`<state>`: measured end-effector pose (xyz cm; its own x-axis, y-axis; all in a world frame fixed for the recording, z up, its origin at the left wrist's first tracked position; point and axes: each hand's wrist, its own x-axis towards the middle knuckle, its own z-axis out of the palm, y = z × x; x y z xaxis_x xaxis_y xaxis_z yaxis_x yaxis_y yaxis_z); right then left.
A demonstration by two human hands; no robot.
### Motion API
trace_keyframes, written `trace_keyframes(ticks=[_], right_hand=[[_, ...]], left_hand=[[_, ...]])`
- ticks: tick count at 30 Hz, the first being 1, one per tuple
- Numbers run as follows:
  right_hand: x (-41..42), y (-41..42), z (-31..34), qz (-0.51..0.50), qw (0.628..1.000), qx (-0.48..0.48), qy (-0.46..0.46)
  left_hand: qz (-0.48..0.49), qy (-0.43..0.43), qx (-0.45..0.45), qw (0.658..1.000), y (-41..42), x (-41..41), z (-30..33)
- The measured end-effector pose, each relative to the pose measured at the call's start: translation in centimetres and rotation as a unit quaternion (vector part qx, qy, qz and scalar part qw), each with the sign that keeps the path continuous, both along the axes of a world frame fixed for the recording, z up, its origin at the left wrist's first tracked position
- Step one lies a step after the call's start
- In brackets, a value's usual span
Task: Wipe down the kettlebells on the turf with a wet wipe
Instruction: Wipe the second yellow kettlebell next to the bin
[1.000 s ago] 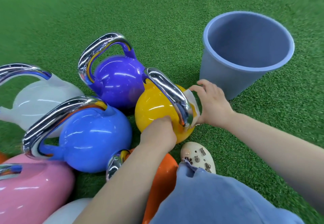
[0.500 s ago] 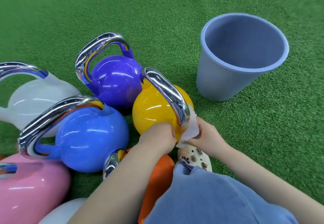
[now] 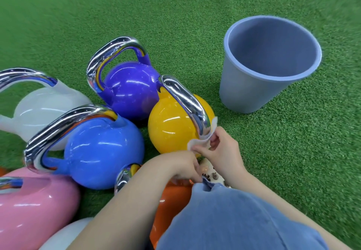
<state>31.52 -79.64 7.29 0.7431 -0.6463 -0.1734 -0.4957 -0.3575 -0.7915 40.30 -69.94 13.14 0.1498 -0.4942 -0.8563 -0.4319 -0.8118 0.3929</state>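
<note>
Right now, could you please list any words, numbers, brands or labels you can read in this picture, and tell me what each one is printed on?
No readable text anywhere.
Kettlebells: the yellow kettlebell, purple kettlebell and blue kettlebell show only glare, no weight marks or brand.
Grey bin: plain wall, no label.
Wet wipe: blank.
Shoe: small dark charms, too small and blurred to tell if any carry lettering.

Both hands [image 3: 203, 157] pinch wipe [image 3: 198, 142] — yellow kettlebell [image 3: 172, 124].
</note>
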Motion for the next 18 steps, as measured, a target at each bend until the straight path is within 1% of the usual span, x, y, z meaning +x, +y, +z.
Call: trace_keyframes(ticks=[1, 3, 6, 8, 9, 11, 13, 18], right_hand=[[0.3, 0.0, 0.0, -0.004, 1.000, 0.008, 0.011], [0.7, 0.0, 0.1, -0.008, 0.999, 0.039, 0.006], [1.3, -0.5, 0.2, 0.001, 0.995, 0.088, -0.056], [1.0, -0.8, 0.0, 0.027, 0.993, 0.099, -0.065], [0.8, -0.8, -0.3, 0.036, 0.992, 0.103, -0.063], [0.2, -0.8, -0.7, 0.035, 0.990, 0.119, -0.073], [-0.1, -0.7, -1.0, 0.015, 0.989, 0.117, -0.091], [0.0, -0.8, -2.0, -0.002, 0.991, 0.082, -0.103]], left_hand=[[-0.013, 0.000, -0.001, 1.000, 0.0, -0.1, 0.0], [0.001, -0.049, -0.032, 0.998, -0.2, -0.1, 0.0], [0.081, -0.131, -0.073, 0.985, -0.3, 0.3, 0.0], [0.131, -0.147, -0.103, 0.975, -0.3, 0.6, 0.0], [0.155, -0.139, -0.121, 0.970, -0.3, 0.7, -0.1], [0.195, -0.091, -0.144, 0.966, -0.5, 0.8, -0.1], [0.225, -0.032, -0.137, 0.964, -0.8, 0.9, -0.1], [0.266, -0.002, -0.119, 0.957, -1.0, 0.4, -0.8]])
